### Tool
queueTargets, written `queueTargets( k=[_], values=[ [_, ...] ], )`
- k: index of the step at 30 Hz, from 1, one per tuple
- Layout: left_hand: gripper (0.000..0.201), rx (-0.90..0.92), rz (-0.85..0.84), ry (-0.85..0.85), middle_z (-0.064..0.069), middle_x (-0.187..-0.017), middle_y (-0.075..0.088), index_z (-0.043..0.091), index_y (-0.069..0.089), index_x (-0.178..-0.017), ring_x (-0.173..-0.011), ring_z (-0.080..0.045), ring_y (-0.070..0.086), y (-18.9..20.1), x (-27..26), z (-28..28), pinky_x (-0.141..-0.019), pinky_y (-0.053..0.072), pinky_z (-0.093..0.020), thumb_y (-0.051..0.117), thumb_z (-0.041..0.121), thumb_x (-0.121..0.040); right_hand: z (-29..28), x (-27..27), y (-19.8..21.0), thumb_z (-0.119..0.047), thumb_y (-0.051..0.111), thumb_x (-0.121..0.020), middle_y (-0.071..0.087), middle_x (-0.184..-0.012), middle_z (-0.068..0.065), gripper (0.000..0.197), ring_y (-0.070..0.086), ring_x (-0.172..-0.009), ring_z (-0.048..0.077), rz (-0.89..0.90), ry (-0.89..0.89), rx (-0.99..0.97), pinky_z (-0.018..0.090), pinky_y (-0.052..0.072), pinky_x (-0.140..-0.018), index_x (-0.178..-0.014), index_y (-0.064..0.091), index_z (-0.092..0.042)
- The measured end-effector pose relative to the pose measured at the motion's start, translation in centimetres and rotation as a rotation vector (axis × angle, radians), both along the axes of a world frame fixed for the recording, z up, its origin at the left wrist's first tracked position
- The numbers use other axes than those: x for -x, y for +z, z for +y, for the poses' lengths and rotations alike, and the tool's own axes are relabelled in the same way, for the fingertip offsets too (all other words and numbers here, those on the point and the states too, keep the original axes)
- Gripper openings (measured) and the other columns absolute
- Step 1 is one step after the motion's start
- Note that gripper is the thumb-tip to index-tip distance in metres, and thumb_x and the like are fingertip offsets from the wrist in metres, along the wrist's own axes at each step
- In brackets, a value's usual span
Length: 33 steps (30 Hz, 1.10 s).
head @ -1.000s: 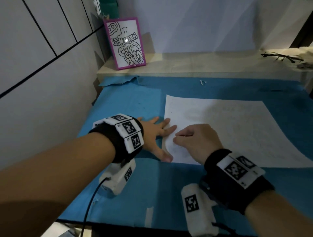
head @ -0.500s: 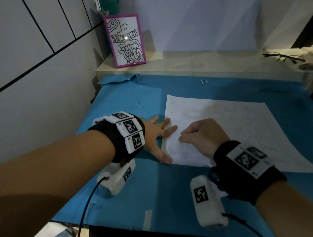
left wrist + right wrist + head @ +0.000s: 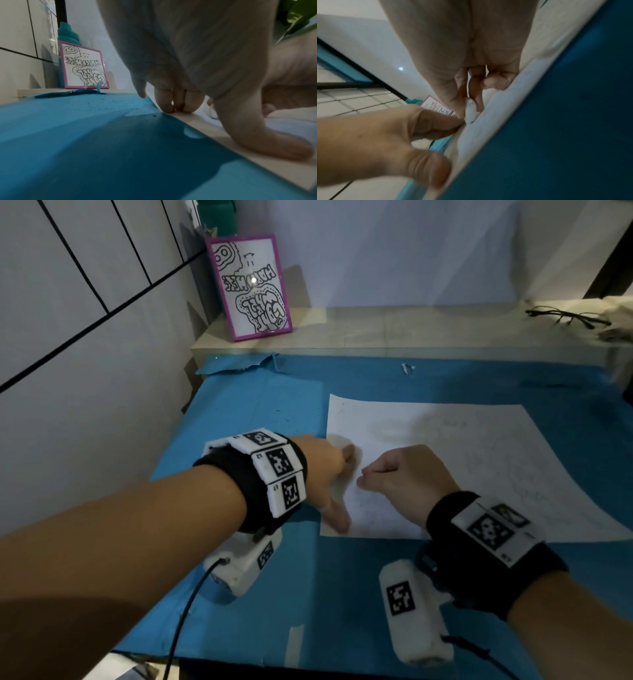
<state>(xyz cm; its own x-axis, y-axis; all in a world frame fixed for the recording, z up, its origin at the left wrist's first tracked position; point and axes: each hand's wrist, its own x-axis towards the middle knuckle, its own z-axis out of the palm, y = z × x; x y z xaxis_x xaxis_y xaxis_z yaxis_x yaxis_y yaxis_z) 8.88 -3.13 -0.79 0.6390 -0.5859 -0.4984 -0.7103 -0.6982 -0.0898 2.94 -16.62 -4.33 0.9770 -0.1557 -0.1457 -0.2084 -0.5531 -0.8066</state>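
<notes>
A white sheet of paper (image 3: 462, 457) with faint pencil marks lies on the blue mat (image 3: 274, 405). My left hand (image 3: 337, 484) presses its left edge down with bunched fingertips and a splayed thumb. The left wrist view shows that hand (image 3: 236, 128) with its tips on the paper (image 3: 197, 121). Just to the right, my right hand (image 3: 363, 475) is curled and pinches a small white eraser-like piece (image 3: 470, 106) against the sheet. In the right wrist view that hand (image 3: 469, 115) sits close beside my left hand (image 3: 448, 151). The head view hides the piece.
A pink-framed drawing (image 3: 250, 285) leans on a pale ledge behind the mat, with a teal bottle (image 3: 219, 217) behind it. Black glasses (image 3: 565, 316) lie on the ledge at the far right. A tiled wall runs along the left. The mat's far left corner is torn.
My left hand has gone from lying flat with spread fingers to arching up on bunched fingertips at the paper's edge. The right hand has shifted slightly over the sheet.
</notes>
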Motion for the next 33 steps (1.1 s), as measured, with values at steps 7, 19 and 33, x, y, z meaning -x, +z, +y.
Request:
queueTargets(
  k=[7,19,33],
  values=[
    [0.098,-0.191,0.028,-0.022,-0.004,-0.153,0.031,0.044,0.013,-0.148,-0.125,-0.028,0.047,-0.1,0.0,-0.7,-0.108,0.035,-0.042,0.059,0.076,-0.069,-0.2,0.1,0.1,-0.017,0.073,-0.074,0.070,-0.078,-0.002,0.017,0.062,-0.077,0.011,0.014,0.036,0.031,0.015,0.042,-0.062,-0.061,0.066,-0.024],
    [0.104,-0.140,-0.010,-0.034,0.001,-0.156,0.025,0.046,0.007,-0.148,-0.125,-0.025,0.047,-0.3,0.2,-0.6,-0.105,0.037,-0.038,0.063,0.077,-0.065,-0.1,0.7,0.4,-0.017,0.073,-0.075,0.068,-0.072,-0.008,0.006,0.059,-0.070,0.003,0.079,0.189,0.066,0.006,0.039,-0.055,-0.069,0.073,-0.018],
    [0.105,-0.183,-0.004,-0.051,0.001,-0.161,0.001,0.044,-0.005,-0.149,-0.134,-0.027,0.038,-0.4,0.3,-0.8,-0.106,0.034,-0.038,0.060,0.074,-0.071,-0.3,0.7,0.1,-0.017,0.072,-0.075,0.067,-0.073,-0.007,0.005,0.059,-0.072,0.007,0.033,0.137,0.155,0.006,0.037,-0.057,-0.070,0.072,-0.018]
  ],
)
